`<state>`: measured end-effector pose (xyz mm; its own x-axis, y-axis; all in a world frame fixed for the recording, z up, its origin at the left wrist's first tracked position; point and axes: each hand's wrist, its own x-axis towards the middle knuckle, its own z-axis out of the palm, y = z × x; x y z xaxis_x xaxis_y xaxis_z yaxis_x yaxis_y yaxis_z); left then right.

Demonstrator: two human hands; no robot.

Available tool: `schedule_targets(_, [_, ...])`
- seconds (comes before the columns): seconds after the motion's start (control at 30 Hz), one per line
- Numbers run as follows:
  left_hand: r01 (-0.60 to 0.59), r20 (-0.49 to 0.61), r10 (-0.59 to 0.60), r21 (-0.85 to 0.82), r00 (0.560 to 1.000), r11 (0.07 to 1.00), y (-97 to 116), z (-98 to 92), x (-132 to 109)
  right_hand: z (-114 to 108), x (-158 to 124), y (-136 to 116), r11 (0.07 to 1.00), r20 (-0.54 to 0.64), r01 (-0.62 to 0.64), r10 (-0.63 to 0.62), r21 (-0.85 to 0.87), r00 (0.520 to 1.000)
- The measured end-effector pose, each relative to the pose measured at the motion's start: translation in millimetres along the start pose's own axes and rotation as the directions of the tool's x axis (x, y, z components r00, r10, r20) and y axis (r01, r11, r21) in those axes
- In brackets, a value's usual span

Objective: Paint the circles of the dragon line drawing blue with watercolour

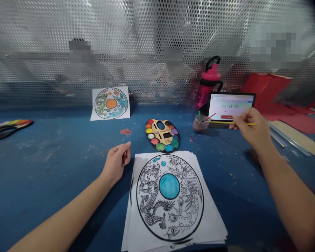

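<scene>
My right hand (254, 129) pinches a thin yellow paintbrush (222, 122), held almost level in front of the tablet. The brush's left end points to a cup of murky water (200, 127), which has a green and a red stick standing in it. My left hand (118, 159) is closed, thumb against curled fingers, just left of a stack of white sheets (215, 224). On the top sheet is a round dragon-and-phoenix line drawing (157, 210); its centre circle (169, 186) and small parts near the top are painted blue. Beyond the stack lies a paint palette (164, 132) with several colours.
A coloured version of the drawing (96, 92) stands against the perforated metal screen (141, 31). At the right are a tablet (231, 101) showing a timer, a pink bottle (210, 77), red folders (267, 87) and wooden strips (299, 136). Another palette (12, 128) lies far left.
</scene>
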<state>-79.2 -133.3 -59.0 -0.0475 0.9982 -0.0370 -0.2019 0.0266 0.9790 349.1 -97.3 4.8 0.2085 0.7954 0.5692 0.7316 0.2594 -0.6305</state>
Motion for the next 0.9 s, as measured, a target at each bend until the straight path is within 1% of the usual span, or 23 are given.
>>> schedule_targets(0.07, [-0.008,-0.003,0.008,0.003,1.000,1.000,0.6,0.2,0.1,0.8,-9.4,-2.5,1.000,0.062,0.017,-0.017,-0.001,0.998])
schedule_targets(0.1, [-0.012,-0.004,0.012,0.006,1.000,1.000,0.8,0.4,0.2,1.5,-14.2,-4.2,0.999,0.062,0.041,-0.041,-0.004,0.997])
schedule_targets(0.17, [-0.023,-0.008,0.023,0.012,1.000,1.000,0.9,0.8,0.4,3.3,-23.7,-6.7,0.994,0.028,0.102,-0.101,-0.050,0.995])
schedule_targets(0.2, [-0.028,-0.009,0.028,0.016,1.000,0.999,0.8,0.9,0.5,4.4,-28.1,-7.1,0.987,0.000,0.126,-0.127,-0.100,0.992])
schedule_targets(0.23, [-0.033,-0.010,0.033,0.020,0.999,0.999,0.5,1.0,0.5,5.7,-32.0,-6.9,0.974,0.001,0.143,-0.145,-0.173,0.989])
schedule_targets(0.27, [-0.037,-0.009,0.038,0.024,0.999,0.999,0.2,1.0,0.6,7.1,-35.4,-6.2,0.965,-0.003,0.153,-0.157,-0.211,0.988])
schedule_targets(0.33, [-0.046,-0.007,0.046,0.030,0.999,0.999,-0.4,0.9,0.9,9.9,-39.9,-3.9,0.954,-0.014,0.172,-0.181,-0.245,0.983])
schedule_targets(0.4, [-0.054,-0.009,0.054,0.035,0.998,0.998,-0.7,0.6,1.3,12.4,-41.7,-1.8,0.948,-0.063,0.190,-0.212,-0.255,0.975])
schedule_targets(0.43, [-0.058,-0.011,0.058,0.036,0.998,0.998,-0.7,0.4,1.5,13.4,-42.0,-1.1,0.940,-0.067,0.210,-0.236,-0.269,0.969])
schedule_targets(0.57, [-0.070,-0.012,0.070,0.048,0.997,0.996,-0.1,0.7,1.3,16.7,-42.5,0.5,0.883,0.056,0.344,-0.345,-0.320,0.937])
schedule_targets(0.6, [-0.071,-0.011,0.071,0.052,0.997,0.996,0.0,1.0,1.1,17.3,-42.9,0.8,0.875,0.062,0.359,-0.359,-0.326,0.931])
schedule_targets(0.67, [-0.070,-0.008,0.071,0.065,0.997,0.995,0.2,1.8,1.1,18.4,-44.0,1.5,0.866,0.048,0.368,-0.374,-0.339,0.926])
schedule_targets(0.8, [-0.058,0.007,0.058,0.106,0.998,0.993,1.1,2.7,3.2,18.7,-45.6,1.8,0.843,0.062,0.396,-0.402,-0.365,0.914])
schedule_targets(0.9, [-0.060,0.029,0.056,0.164,0.998,0.985,2.4,1.1,6.1,17.6,-45.7,1.2,0.853,0.024,0.375,-0.394,-0.364,0.919])
